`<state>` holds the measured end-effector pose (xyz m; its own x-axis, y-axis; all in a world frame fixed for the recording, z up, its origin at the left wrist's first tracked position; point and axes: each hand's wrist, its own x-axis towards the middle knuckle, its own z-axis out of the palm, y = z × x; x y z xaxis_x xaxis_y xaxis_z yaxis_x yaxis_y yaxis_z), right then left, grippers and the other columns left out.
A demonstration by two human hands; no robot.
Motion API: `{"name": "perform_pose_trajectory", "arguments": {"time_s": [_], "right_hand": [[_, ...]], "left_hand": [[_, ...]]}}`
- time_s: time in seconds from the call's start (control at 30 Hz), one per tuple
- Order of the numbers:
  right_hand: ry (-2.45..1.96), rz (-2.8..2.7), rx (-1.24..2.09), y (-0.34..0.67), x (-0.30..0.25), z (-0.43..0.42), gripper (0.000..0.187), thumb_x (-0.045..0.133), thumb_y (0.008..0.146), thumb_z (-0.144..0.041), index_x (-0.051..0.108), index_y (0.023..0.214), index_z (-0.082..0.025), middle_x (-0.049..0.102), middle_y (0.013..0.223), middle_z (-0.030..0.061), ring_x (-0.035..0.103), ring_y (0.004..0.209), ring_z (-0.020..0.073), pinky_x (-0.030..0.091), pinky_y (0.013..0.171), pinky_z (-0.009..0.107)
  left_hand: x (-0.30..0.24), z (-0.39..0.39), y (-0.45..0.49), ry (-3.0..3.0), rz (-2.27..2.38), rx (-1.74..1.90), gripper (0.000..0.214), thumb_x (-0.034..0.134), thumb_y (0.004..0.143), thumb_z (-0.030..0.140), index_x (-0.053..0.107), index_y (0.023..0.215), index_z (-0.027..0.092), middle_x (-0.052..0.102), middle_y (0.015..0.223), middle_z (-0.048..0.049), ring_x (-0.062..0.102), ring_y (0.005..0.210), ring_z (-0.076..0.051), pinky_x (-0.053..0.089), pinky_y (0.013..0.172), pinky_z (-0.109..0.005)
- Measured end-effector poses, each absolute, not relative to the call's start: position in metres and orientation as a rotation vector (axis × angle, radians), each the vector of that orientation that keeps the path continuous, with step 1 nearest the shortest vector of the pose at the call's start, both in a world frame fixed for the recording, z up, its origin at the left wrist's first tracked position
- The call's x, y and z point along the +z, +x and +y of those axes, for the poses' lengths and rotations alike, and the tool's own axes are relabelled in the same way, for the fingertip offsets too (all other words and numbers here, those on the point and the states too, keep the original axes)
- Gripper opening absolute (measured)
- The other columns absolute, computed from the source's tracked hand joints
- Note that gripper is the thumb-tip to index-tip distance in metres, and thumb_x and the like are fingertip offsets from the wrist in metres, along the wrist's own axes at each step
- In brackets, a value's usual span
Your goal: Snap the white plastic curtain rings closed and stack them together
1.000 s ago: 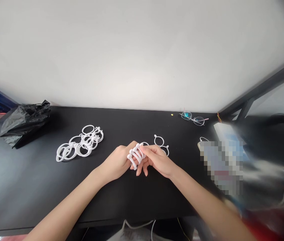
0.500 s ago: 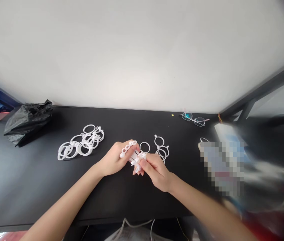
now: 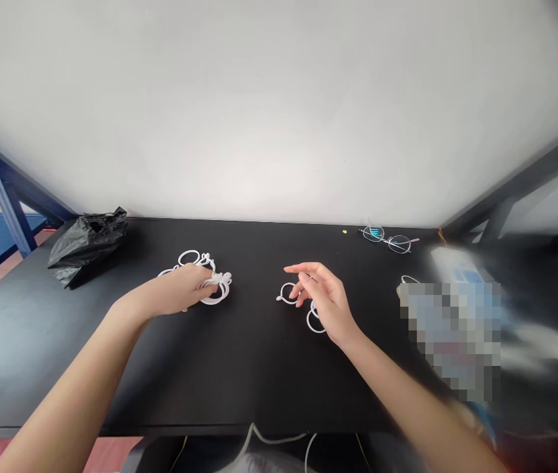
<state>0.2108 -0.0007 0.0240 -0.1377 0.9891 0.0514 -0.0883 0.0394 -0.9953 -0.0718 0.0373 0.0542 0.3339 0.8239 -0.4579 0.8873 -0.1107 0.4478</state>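
Note:
My left hand (image 3: 180,293) reaches out to the left and holds a bunch of white plastic rings (image 3: 216,288) right at the pile of white rings (image 3: 189,257) on the black table (image 3: 239,368); its fingers are curled around the bunch. My right hand (image 3: 323,295) hovers over a few loose white rings (image 3: 287,293) near the table's middle. Its fingers are spread and hold nothing.
A crumpled black plastic bag (image 3: 86,244) lies at the back left. A pair of glasses (image 3: 388,240) rests at the back right by the white wall. A blurred patch (image 3: 449,335) and white cables sit at the right. Blue frame legs stand at far left.
The hands were together at the centre, stacking rings on the left fingers. My left hand has since carried the bunch left to the pile, and my right hand has let go and opened.

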Motion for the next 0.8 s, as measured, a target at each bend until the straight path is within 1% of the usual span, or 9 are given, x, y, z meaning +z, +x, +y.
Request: {"name": "perform_pose_trajectory", "arguments": {"time_s": [0.07, 0.13, 0.23, 0.37, 0.43, 0.53, 0.63, 0.73, 0.8], "right_hand": [[-1.074, -1.265, 1.298, 0.211, 0.023, 0.002, 0.026, 0.062, 0.089, -0.044, 0.065, 0.096, -0.019, 0.069, 0.112, 0.0099, 0.063, 0.066, 0.0115, 0.051, 0.055, 0.025], [-1.120, -1.274, 1.261, 0.216, 0.022, 0.007, 0.028, 0.061, 0.088, -0.045, 0.064, 0.094, -0.018, 0.071, 0.106, 0.0093, 0.061, 0.062, 0.0114, 0.049, 0.053, 0.025], [-1.250, -1.426, 1.186, 0.235, 0.026, 0.017, 0.028, 0.060, 0.088, -0.046, 0.063, 0.097, -0.019, 0.071, 0.098, 0.0075, 0.058, 0.058, 0.0112, 0.047, 0.052, 0.026], [-1.552, -1.838, 1.039, 0.269, 0.041, 0.025, 0.021, 0.068, 0.081, -0.039, 0.065, 0.090, -0.021, 0.067, 0.083, 0.0007, 0.055, 0.058, 0.0109, 0.045, 0.059, 0.028], [-1.675, -2.027, 1.056, 0.282, 0.048, 0.025, 0.023, 0.072, 0.077, -0.037, 0.066, 0.094, -0.023, 0.062, 0.071, -0.0026, 0.056, 0.060, 0.0131, 0.045, 0.062, 0.028], [-1.723, -2.166, 0.966, 0.288, 0.050, 0.024, 0.022, 0.074, 0.074, -0.033, 0.068, 0.093, -0.023, 0.063, 0.084, -0.0004, 0.060, 0.066, 0.0138, 0.045, 0.064, 0.028], [-1.725, -2.237, 0.868, 0.285, 0.042, 0.026, 0.015, 0.070, 0.077, -0.030, 0.069, 0.090, -0.021, 0.063, 0.092, 0.0014, 0.060, 0.066, 0.0129, 0.044, 0.062, 0.027], [-1.699, -2.279, 0.742, 0.278, 0.033, 0.029, 0.010, 0.065, 0.083, -0.028, 0.068, 0.089, -0.021, 0.064, 0.093, 0.0018, 0.058, 0.066, 0.0124, 0.042, 0.062, 0.027], [-1.697, -2.297, 0.654, 0.273, 0.029, 0.029, 0.012, 0.059, 0.088, -0.027, 0.069, 0.087, -0.021, 0.064, 0.090, 0.0014, 0.057, 0.065, 0.0123, 0.040, 0.061, 0.027]], "left_hand": [[0.056, 0.040, -0.072, 1.927, 1.550, -0.178, 0.029, 0.047, 0.085, 0.047, 0.052, 0.071, 0.021, 0.057, 0.070, -0.0023, 0.058, 0.054, -0.018, 0.040, 0.048, -0.026], [0.058, 0.042, -0.072, 1.958, 1.563, -0.198, 0.027, 0.048, 0.085, 0.047, 0.058, 0.084, 0.022, 0.057, 0.067, -0.0003, 0.056, 0.053, -0.018, 0.039, 0.052, -0.027], [0.060, 0.043, -0.076, 2.038, 1.567, -0.127, 0.034, 0.051, 0.084, 0.050, 0.059, 0.103, 0.024, 0.058, 0.065, 0.0016, 0.058, 0.059, -0.020, 0.037, 0.054, -0.027], [0.064, 0.042, -0.083, 2.069, 1.599, -0.065, 0.039, 0.055, 0.084, 0.051, 0.058, 0.111, 0.024, 0.062, 0.068, 0.0014, 0.060, 0.064, -0.021, 0.037, 0.054, -0.027], [0.067, 0.037, -0.077, 2.104, 1.613, 0.007, 0.039, 0.051, 0.088, 0.052, 0.057, 0.113, 0.023, 0.063, 0.070, 0.0009, 0.061, 0.067, -0.021, 0.039, 0.057, -0.027], [0.066, 0.023, -0.044, 2.171, 1.597, 0.191, 0.036, 0.045, 0.094, 0.048, 0.056, 0.118, 0.023, 0.064, 0.075, 0.0004, 0.063, 0.070, -0.021, 0.043, 0.062, -0.028], [0.053, 0.010, 0.005, 2.362, 1.358, 0.222, 0.025, 0.050, 0.095, 0.033, 0.058, 0.115, 0.020, 0.065, 0.097, -0.0037, 0.066, 0.078, -0.020, 0.048, 0.071, -0.030], [0.032, 0.005, 0.043, 2.557, 1.170, 0.163, 0.021, 0.052, 0.094, 0.025, 0.059, 0.112, 0.018, 0.057, 0.117, -0.0085, 0.065, 0.073, -0.018, 0.050, 0.064, -0.030], [0.020, 0.008, 0.055, 2.599, 1.167, 0.146, 0.018, 0.049, 0.096, 0.022, 0.060, 0.108, 0.017, 0.056, 0.116, -0.0096, 0.065, 0.070, -0.018, 0.049, 0.060, -0.030]]}}
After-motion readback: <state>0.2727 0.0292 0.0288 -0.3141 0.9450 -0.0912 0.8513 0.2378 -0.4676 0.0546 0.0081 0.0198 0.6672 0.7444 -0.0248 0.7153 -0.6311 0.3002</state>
